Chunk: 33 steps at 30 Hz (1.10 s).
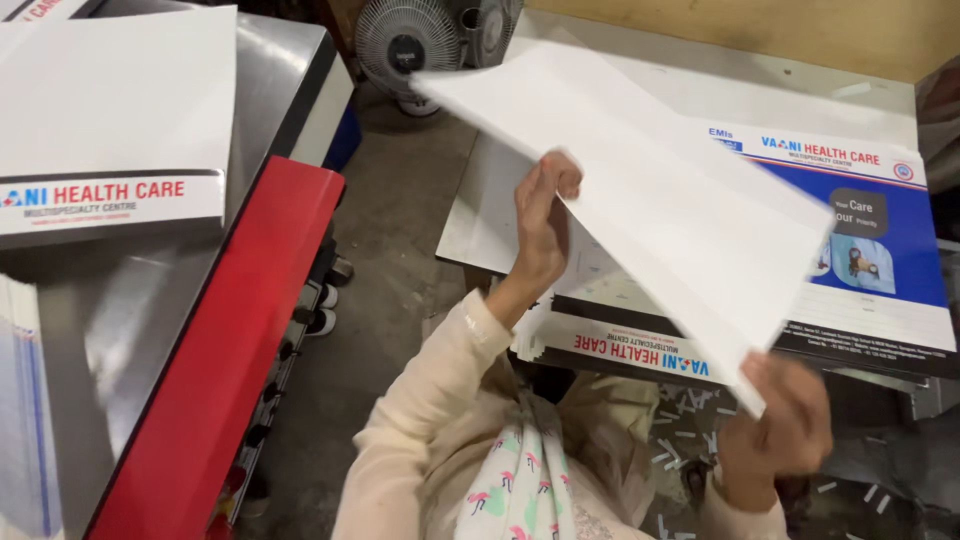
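Right hand [785, 425] beneath white sheet [640, 180], near printed stack [880, 260].

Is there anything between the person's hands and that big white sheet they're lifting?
Nothing visible. The left hand pinches the white sheet at its lower edge, and the right hand grips its near corner. Both touch it directly. The sheet is raised above the stack of printed sheets lying beneath.

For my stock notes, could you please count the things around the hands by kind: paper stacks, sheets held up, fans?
Printed sheet stacks: 2, the left stack and the right stack
Held white sheet bundle: 1, gripped by left hand and right hand
Fans: 2
Total: 5
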### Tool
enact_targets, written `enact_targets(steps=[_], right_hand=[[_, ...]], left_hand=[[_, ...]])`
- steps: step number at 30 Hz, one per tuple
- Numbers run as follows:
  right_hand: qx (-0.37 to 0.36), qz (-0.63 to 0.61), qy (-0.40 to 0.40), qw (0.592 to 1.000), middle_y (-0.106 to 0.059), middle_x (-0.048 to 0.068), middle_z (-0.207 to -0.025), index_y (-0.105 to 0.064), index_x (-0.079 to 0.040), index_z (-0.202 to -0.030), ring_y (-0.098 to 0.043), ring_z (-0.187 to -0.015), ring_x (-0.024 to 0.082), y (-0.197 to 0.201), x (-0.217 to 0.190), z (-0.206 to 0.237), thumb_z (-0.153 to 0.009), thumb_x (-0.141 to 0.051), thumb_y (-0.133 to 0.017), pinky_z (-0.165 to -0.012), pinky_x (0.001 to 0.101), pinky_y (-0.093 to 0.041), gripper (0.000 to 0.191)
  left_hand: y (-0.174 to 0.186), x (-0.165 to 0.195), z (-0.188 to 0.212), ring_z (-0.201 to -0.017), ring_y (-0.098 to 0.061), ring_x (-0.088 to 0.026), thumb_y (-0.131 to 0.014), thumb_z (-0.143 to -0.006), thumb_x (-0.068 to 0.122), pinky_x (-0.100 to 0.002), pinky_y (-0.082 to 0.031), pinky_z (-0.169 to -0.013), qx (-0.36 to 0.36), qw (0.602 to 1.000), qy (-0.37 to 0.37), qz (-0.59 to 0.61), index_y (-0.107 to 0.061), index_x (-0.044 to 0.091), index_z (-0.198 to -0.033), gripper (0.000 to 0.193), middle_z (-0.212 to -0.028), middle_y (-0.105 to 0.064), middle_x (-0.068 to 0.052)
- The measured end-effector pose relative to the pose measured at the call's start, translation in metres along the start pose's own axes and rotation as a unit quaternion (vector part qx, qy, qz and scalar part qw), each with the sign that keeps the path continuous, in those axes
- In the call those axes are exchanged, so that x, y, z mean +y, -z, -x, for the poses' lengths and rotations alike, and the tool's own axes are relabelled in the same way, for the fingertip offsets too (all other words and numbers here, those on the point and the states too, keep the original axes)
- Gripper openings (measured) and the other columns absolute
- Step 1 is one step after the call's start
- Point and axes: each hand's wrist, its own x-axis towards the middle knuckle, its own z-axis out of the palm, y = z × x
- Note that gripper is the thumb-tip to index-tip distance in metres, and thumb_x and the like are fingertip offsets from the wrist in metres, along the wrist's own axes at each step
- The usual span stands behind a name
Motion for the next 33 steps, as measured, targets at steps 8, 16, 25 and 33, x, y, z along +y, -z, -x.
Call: enact_targets(steps=[8,16,25,33], right_hand=[[-0.210,0.015,0.133,0.968,-0.073,0.005,-0.112,-0.077,-0.010,-0.116,-0.065,-0.111,0.023,-0.030,-0.060,-0.009,-0.084,0.004,-0.076,-0.092,0.0348,-0.059,0.035],[-0.357,-0.050,-0.031,0.932,-0.074,0.003,-0.094,-0.080,-0.012,-0.099,-0.071,-0.083,0.021,-0.109,-0.031,-0.031,-0.082,0.003,-0.070,-0.068,0.0337,-0.057,0.025],[-0.436,-0.176,-0.197,0.860,-0.072,0.006,-0.083,-0.080,-0.007,-0.092,-0.068,-0.066,0.020,-0.145,-0.039,-0.038,-0.083,-0.009,-0.078,-0.060,0.0331,-0.052,0.010],[-0.513,-0.251,-0.393,0.721,-0.074,0.008,-0.077,-0.078,-0.002,-0.095,-0.060,-0.069,0.009,-0.174,-0.018,-0.019,-0.090,-0.010,-0.076,-0.065,0.0286,-0.051,0.010]], left_hand=[[-0.017,0.014,-0.080,-0.070,-0.037,-0.016,-0.033,-0.120,0.051,-0.038,-0.038,-0.111,-0.218,0.939,-0.009,0.266,-0.029,0.016,-0.064,0.065,-0.067,-0.035,0.002],[0.086,-0.035,-0.064,-0.108,-0.069,-0.026,-0.067,-0.088,0.045,-0.049,-0.032,-0.106,-0.076,0.813,0.021,-0.576,-0.072,0.007,-0.108,0.043,-0.115,-0.074,-0.007],[0.088,0.040,0.066,-0.097,-0.076,-0.024,-0.075,-0.093,0.018,-0.037,-0.057,-0.086,-0.157,0.879,0.062,-0.446,-0.063,0.007,-0.128,0.039,-0.120,-0.070,-0.012],[0.077,0.071,0.118,-0.094,-0.068,-0.029,-0.071,-0.085,-0.003,-0.038,-0.058,-0.080,-0.188,0.842,0.016,-0.505,-0.060,-0.001,-0.132,0.047,-0.135,-0.058,-0.021]])
